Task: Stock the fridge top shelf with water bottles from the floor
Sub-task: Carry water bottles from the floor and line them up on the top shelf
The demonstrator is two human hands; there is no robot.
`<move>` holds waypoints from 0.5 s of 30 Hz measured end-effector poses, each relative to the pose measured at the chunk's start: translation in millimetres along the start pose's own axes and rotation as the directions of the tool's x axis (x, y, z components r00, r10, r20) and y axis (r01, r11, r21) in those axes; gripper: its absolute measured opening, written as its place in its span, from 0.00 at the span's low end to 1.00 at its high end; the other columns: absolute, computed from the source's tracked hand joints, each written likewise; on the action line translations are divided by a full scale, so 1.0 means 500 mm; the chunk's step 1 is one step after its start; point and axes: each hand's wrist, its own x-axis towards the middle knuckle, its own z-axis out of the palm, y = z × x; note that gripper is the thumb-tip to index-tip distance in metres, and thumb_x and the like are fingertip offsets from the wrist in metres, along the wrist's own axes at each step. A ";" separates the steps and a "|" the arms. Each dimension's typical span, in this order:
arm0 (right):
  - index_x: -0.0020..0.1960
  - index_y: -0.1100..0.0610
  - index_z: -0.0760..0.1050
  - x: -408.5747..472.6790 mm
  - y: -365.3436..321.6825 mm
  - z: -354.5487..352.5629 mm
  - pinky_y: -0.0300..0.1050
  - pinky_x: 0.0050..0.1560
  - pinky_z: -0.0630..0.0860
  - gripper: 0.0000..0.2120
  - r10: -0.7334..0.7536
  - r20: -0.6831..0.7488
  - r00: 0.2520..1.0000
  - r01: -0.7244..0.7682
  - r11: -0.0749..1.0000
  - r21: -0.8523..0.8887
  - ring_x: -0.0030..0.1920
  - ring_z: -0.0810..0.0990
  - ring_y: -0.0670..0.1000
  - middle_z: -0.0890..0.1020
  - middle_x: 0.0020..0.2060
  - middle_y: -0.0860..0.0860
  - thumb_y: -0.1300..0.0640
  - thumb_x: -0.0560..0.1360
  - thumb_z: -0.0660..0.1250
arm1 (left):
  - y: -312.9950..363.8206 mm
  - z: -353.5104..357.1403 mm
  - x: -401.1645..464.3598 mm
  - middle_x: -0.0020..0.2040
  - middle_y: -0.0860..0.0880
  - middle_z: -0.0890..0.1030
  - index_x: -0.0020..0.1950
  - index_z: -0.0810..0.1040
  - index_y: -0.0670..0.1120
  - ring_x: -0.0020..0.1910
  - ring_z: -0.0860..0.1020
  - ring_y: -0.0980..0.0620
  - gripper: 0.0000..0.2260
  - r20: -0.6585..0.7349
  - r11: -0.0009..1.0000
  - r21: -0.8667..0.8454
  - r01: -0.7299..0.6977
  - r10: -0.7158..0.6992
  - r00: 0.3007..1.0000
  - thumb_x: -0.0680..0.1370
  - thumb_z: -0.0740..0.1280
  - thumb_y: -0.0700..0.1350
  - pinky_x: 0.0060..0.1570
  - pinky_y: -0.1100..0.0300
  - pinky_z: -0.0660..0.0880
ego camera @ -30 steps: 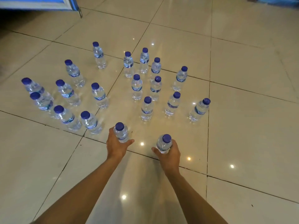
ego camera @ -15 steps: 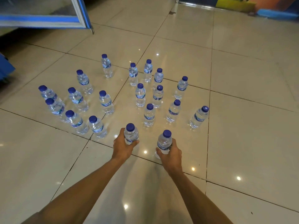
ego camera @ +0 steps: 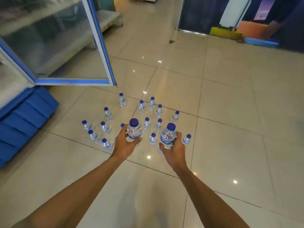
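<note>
Floor: big shiny cream tiles (ego camera: 230, 96) with thin dark lines between them. Small bright spots of light shine on the tiles.
Bottles on the floor: a bunch of small water bottles (ego camera: 158, 111) with blue caps stand upright on the tiles, out past the hands. Some are close together and some stand apart.
Left hand: the left hand (ego camera: 125, 143) has its fingers and thumb wrapped round a water bottle, the left bottle (ego camera: 134, 130). The bottle is upright, blue cap on top, held up above the floor.
Right hand: the right hand (ego camera: 174, 150) has its fingers and thumb wrapped round another one, the right bottle (ego camera: 168, 134). It is upright too, just beside the left bottle, and up off the floor.
Fridge: the fridge (ego camera: 21, 112) is on the left. It has a blue bottom part with slats.
Fridge door: the glass door (ego camera: 54, 38) with a blue frame is swung open over the floor, past the bottles.
Shelf: the top shelf cannot be seen.
Far side of the room: a dark wall picture (ego camera: 246, 18) with white, orange and yellow shapes is at the back right. It is blurry.
</note>
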 end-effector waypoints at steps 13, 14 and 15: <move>0.62 0.42 0.70 -0.058 -0.796 -0.174 0.50 0.55 0.79 0.28 -0.274 0.044 0.961 0.272 0.962 0.039 0.54 0.80 0.45 0.77 0.54 0.42 0.54 0.66 0.76 | 0.697 -0.343 -0.142 0.58 0.57 0.79 0.66 0.71 0.56 0.53 0.77 0.68 0.26 -0.081 0.989 -0.108 -0.099 0.091 0.993 0.72 0.76 0.44 0.45 0.79 0.70; 0.62 0.41 0.70 -0.060 -0.843 -0.173 0.51 0.54 0.79 0.29 -0.295 0.043 0.955 0.293 0.955 0.047 0.53 0.80 0.46 0.77 0.54 0.42 0.54 0.65 0.76 | 0.733 -0.368 -0.147 0.57 0.58 0.80 0.65 0.71 0.58 0.52 0.78 0.68 0.25 -0.095 0.984 -0.122 -0.127 0.115 0.989 0.72 0.76 0.44 0.44 0.79 0.70; 0.62 0.40 0.70 -0.060 -0.888 -0.170 0.52 0.54 0.79 0.29 -0.317 0.040 0.947 0.315 0.947 0.060 0.53 0.80 0.46 0.78 0.54 0.42 0.54 0.65 0.76 | 0.768 -0.394 -0.151 0.56 0.59 0.80 0.63 0.71 0.60 0.50 0.77 0.69 0.25 -0.113 0.980 -0.125 -0.154 0.140 0.984 0.72 0.76 0.43 0.44 0.79 0.70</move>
